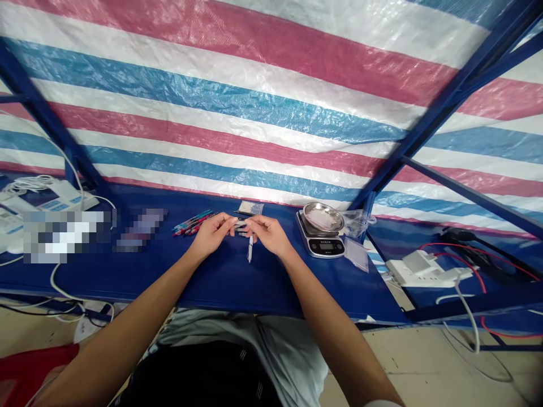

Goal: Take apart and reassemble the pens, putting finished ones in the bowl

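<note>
Backdrop: striped plastic sheeting (237,79) in red, white and blue, glossy and creased.
Structure: blue metal frame (407,135), slanting bars at both sides.
Worktop: blue table (139,277).
Weighing: digital scale (326,246) bearing a shiny metal bowl (341,221); display reading illegible.
Beside scale: clear plastic bag (358,221) and flat pale packet (356,254).
Electrical, right: white power strip (413,276), adapter (418,262) plugged in, red cables (449,243) near.
Far left: white devices (59,198), coiled white cable (36,182) behind; adjacent patch pixelated.
</note>
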Demonstrator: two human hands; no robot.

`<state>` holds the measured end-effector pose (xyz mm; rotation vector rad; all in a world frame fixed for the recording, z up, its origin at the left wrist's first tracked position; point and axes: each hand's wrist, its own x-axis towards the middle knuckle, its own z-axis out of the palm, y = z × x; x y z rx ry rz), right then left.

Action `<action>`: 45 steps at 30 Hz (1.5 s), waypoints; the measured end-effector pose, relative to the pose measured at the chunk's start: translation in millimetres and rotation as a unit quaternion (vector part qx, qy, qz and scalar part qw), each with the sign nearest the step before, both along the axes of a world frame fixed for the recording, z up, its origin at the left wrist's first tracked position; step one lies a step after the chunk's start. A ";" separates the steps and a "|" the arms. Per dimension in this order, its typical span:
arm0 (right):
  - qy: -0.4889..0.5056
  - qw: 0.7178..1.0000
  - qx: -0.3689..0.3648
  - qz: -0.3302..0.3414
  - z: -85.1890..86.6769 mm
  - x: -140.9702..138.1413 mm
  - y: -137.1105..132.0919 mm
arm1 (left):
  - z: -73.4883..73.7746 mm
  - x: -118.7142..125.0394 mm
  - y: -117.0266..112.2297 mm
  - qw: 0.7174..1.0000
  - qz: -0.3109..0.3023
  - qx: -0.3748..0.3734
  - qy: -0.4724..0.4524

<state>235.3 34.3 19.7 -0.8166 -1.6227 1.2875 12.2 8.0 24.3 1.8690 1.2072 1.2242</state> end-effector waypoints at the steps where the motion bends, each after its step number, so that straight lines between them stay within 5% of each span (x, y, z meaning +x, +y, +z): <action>1: -0.009 1.000 0.002 -0.001 0.5 0.4 0.0 | -0.3 0.3 0.2 1.000 0.000 0.001 0.002; 14: 0.019 0.997 0.046 -0.055 1.1 3.9 2.8 | -8.7 -0.2 6.3 0.999 0.011 -0.017 -0.035; 21: 0.049 0.998 -0.045 -0.005 4.1 -3.8 -1.3 | -10.8 -0.1 8.1 0.999 -0.002 -0.026 -0.042; 35: 0.065 0.996 -0.040 -0.038 1.5 -2.8 1.0 | -8.4 1.4 7.6 0.997 -0.010 -0.046 -0.053; 45: 0.094 0.994 -0.021 -0.043 7.0 1.9 0.6 | -11.2 1.2 12.7 0.985 -0.021 -0.080 -0.151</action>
